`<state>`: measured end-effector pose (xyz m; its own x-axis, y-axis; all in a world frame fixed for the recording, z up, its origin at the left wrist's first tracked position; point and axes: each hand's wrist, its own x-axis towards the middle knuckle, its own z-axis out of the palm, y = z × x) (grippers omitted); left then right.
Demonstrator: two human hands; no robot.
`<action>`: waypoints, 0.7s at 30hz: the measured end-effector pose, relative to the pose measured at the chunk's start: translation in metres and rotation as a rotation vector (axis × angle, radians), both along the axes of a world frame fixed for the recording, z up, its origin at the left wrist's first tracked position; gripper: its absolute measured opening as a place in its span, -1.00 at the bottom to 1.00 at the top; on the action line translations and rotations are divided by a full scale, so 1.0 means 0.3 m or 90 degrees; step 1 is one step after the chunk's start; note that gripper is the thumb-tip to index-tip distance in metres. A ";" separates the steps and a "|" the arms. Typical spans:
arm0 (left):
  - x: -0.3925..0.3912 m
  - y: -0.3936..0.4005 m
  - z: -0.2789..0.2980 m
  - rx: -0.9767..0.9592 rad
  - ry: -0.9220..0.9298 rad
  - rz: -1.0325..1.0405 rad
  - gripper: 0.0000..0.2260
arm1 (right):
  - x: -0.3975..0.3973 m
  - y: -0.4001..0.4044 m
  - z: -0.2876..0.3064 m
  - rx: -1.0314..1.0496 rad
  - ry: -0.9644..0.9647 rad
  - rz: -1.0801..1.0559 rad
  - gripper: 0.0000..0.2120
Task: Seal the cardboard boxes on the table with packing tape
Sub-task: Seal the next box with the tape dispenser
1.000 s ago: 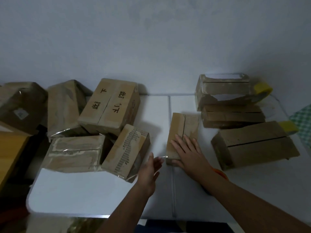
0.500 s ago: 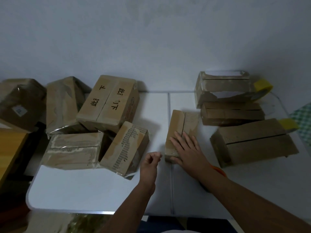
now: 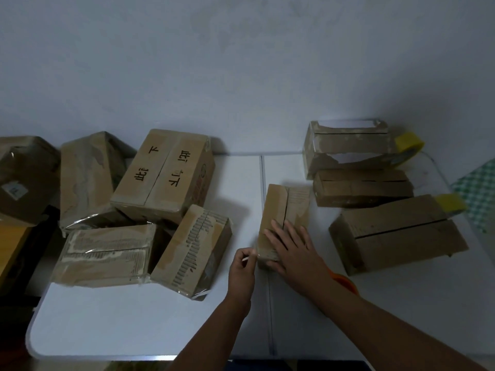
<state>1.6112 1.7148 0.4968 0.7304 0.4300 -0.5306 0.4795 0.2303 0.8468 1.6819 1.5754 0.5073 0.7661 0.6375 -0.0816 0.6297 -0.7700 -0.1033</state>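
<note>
A small cardboard box (image 3: 284, 207) lies in the middle of the white table (image 3: 134, 322), its top flaps meeting at a dark seam. My right hand (image 3: 294, 250) lies flat on its near end, fingers straight and spread. My left hand (image 3: 242, 271) is just left of the box's near corner, fingers curled, pinching the end of a clear tape strip that runs to the box. An orange object (image 3: 345, 282), perhaps a tape dispenser, peeks out from under my right wrist.
Several taped boxes (image 3: 163, 178) are piled at the left. Three more boxes (image 3: 396, 231) sit at the right, two with yellow tape rolls (image 3: 408, 144) behind them. A wall stands close behind. A green checked cloth (image 3: 479, 188) lies at the far right.
My left hand has gone from open fingers to a curled pinch and moved up to the box's near corner. My right hand stays pressed on the box.
</note>
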 end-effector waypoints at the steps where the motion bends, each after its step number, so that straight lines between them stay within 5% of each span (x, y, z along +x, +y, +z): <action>1: 0.007 0.006 -0.004 0.009 0.020 -0.012 -0.90 | 0.000 0.000 0.000 0.000 -0.002 0.000 -0.34; 5: 0.050 0.024 0.008 0.052 0.060 -0.015 -0.78 | -0.002 0.001 -0.006 -0.010 0.010 0.001 -0.34; 9: 0.068 0.020 0.030 0.081 0.063 -0.009 -0.98 | 0.001 -0.002 0.002 -0.012 0.009 0.002 -0.33; 15: 0.015 0.044 0.115 0.020 0.051 -0.006 -0.79 | 0.001 -0.001 -0.008 -0.016 0.011 0.000 -0.33; 21: -0.011 0.015 0.145 0.364 -0.022 -0.306 -0.56 | 0.001 0.001 -0.007 -0.012 0.013 -0.006 -0.34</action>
